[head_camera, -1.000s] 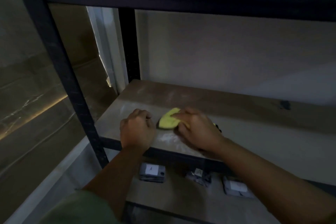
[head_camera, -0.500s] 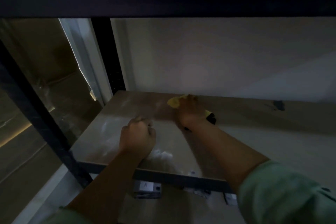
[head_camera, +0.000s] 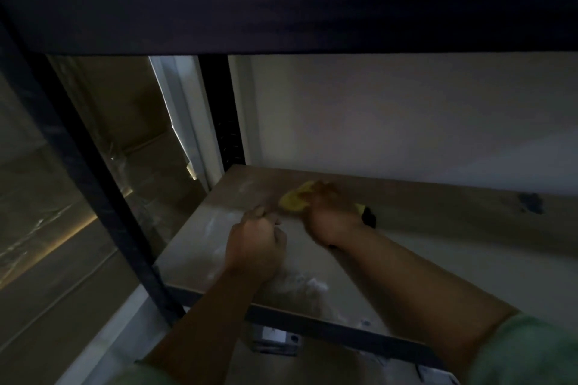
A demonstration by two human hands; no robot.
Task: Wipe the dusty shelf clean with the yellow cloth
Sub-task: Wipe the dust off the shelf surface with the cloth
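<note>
We see the yellow cloth [head_camera: 297, 201] bunched into a lump on the shelf [head_camera: 438, 247], toward the shelf's rear left area. Its long axis runs left to right along the shelf, with the visible yellow end pointing left toward the rear upright post [head_camera: 223, 122]. A small yellow corner and a dark patch show at the opposite side, to the right of the wrist. The cloth is blurred, so we cannot tell its folds or texture.

The right hand [head_camera: 331, 216] lies on top of the cloth, fingers pressed down over it and curled around its upper edge, pinning it against the shelf. The left hand [head_camera: 255, 247] sits just left and in front of the cloth, closed into a loose fist with the knuckles resting on the shelf; we see nothing held in it.

The shelf surface is pale, with whitish dust smears [head_camera: 300, 284] in front of the cloth, near the shelf's front edge, and fainter streaks to the cloth's left. A small dark mark [head_camera: 530, 201] lies far right of the cloth, near the shelf's rear edge. The front upright post [head_camera: 93, 184] stands at the shelf's front left corner. A dark upper shelf beam [head_camera: 281, 0] spans above. Both forearms are bare, with green sleeves [head_camera: 528, 353] at the lower edge.
</note>
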